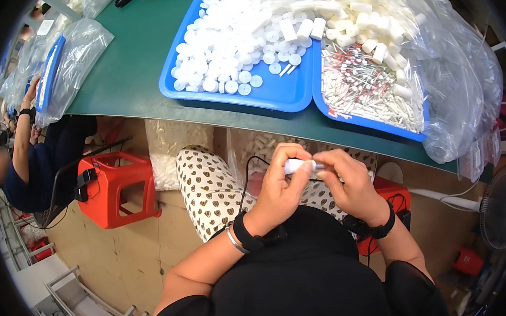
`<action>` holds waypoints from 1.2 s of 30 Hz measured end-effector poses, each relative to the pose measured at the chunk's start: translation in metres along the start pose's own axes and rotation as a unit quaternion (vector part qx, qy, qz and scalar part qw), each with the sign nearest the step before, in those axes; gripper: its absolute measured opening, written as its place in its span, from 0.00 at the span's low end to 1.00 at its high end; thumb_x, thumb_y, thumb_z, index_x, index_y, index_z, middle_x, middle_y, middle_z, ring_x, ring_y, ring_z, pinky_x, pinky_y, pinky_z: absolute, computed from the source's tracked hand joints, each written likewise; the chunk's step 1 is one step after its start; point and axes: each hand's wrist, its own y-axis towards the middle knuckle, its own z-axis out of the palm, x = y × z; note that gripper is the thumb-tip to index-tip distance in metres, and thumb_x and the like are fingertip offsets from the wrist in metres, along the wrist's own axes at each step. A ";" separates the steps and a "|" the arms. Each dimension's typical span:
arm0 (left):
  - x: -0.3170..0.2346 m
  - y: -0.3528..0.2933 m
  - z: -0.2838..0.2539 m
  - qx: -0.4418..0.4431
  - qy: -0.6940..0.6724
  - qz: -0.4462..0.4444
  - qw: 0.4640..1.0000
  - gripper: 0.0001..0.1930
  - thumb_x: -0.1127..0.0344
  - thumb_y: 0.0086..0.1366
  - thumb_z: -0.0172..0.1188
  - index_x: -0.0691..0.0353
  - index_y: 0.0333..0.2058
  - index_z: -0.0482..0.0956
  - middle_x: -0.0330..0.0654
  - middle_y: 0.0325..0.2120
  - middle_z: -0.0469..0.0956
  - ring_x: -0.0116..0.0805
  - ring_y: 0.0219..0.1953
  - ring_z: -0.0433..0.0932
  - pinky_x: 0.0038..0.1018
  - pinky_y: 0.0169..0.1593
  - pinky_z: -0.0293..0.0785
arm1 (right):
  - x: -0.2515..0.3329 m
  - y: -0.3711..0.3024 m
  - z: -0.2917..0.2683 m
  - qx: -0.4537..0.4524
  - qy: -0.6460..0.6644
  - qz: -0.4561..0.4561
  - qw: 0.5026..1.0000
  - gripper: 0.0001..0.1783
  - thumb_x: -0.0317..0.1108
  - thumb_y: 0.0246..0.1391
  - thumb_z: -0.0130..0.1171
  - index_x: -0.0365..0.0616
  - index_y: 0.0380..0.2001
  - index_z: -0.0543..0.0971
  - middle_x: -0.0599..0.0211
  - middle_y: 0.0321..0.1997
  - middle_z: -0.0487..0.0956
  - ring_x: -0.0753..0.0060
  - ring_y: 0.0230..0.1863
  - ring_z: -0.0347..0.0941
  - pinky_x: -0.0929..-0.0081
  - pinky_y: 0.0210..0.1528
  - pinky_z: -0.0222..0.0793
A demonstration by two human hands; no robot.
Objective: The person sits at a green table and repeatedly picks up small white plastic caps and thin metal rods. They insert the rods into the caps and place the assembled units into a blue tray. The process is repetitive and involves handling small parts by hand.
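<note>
In front of my body, over my lap, my left hand is closed around a white plastic cylinder. My right hand pinches the tip of a small pin-like piece at the cylinder's right end. How far the pin sits in the cylinder is hidden by my fingers. Beyond my hands on the green table, a blue tray holds many white discs and some cylinders. A second blue tray to its right carries white cylinders and a heap of thin white and red pins.
Clear plastic bagging spills over the table's right end. Filled bags stand under the table. A red stool is at left, near a seated person holding a blue tray. A fan stands at right.
</note>
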 end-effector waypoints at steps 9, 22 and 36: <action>0.000 0.002 0.004 0.141 -0.090 -0.003 0.986 0.23 0.72 0.68 0.54 0.63 0.61 0.67 0.49 0.69 0.55 0.40 0.70 0.54 0.37 0.69 0.53 | 0.002 -0.006 0.010 0.024 0.056 -0.033 0.998 0.14 0.17 0.53 0.52 0.36 0.44 0.74 0.51 0.39 0.78 0.46 0.37 0.78 0.59 0.37 0.74; -0.005 0.008 -0.010 0.082 -0.434 -0.265 0.857 0.29 0.56 0.74 0.37 0.63 0.69 0.52 0.47 0.68 0.57 0.36 0.68 0.59 0.36 0.68 0.57 | -0.006 0.007 0.018 -0.030 -0.112 -0.088 0.989 0.13 0.27 0.51 0.64 0.38 0.40 0.75 0.57 0.33 0.77 0.54 0.32 0.77 0.64 0.31 0.73; -0.002 0.001 -0.002 0.020 -0.487 -0.251 0.837 0.27 0.43 0.75 0.38 0.52 0.64 0.59 0.42 0.67 0.58 0.43 0.68 0.58 0.44 0.68 0.59 | 0.011 0.006 0.057 -0.054 -0.108 0.045 0.992 0.11 0.28 0.58 0.58 0.37 0.43 0.74 0.54 0.31 0.79 0.47 0.29 0.78 0.60 0.30 0.73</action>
